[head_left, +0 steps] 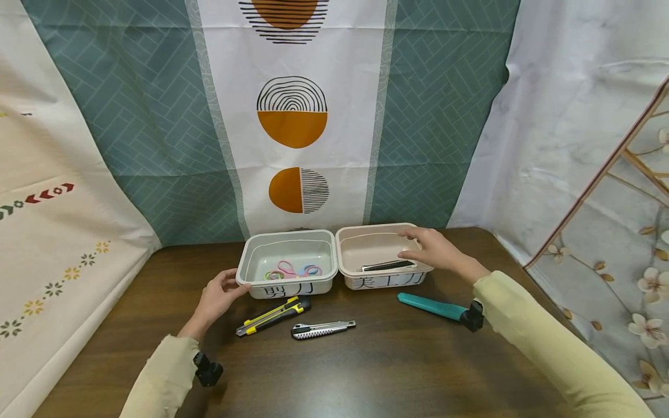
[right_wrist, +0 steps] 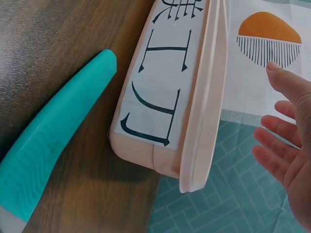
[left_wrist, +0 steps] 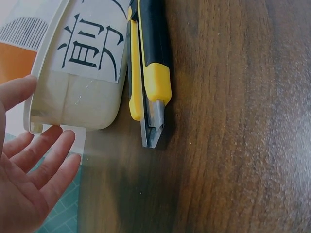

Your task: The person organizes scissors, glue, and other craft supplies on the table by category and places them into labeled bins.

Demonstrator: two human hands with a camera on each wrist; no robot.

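My left hand [head_left: 215, 297] touches the front left corner of a grey-green bin [head_left: 292, 288], thumb at the rim and relaxed fingertips at the end wall. Scissors with pink, blue and green handles [head_left: 292, 270] lie in that bin. My right hand [head_left: 431, 248], fingers spread and holding nothing, hovers over the right end of a pale pink bin [right_wrist: 163, 162]. Inside it lies a black utility knife [head_left: 388, 265]. In front of the bins lie a yellow-and-black utility knife [left_wrist: 154, 80], near my left hand, and a silver-and-black utility knife [head_left: 323, 330].
A teal-handled tool [right_wrist: 60, 116] lies in front of the pink bin, its other end hidden by the right wrist camera in the head view. Both bins stand side by side on the brown table [head_left: 334, 377], against a patterned curtain [head_left: 308, 191], with labels facing forward.
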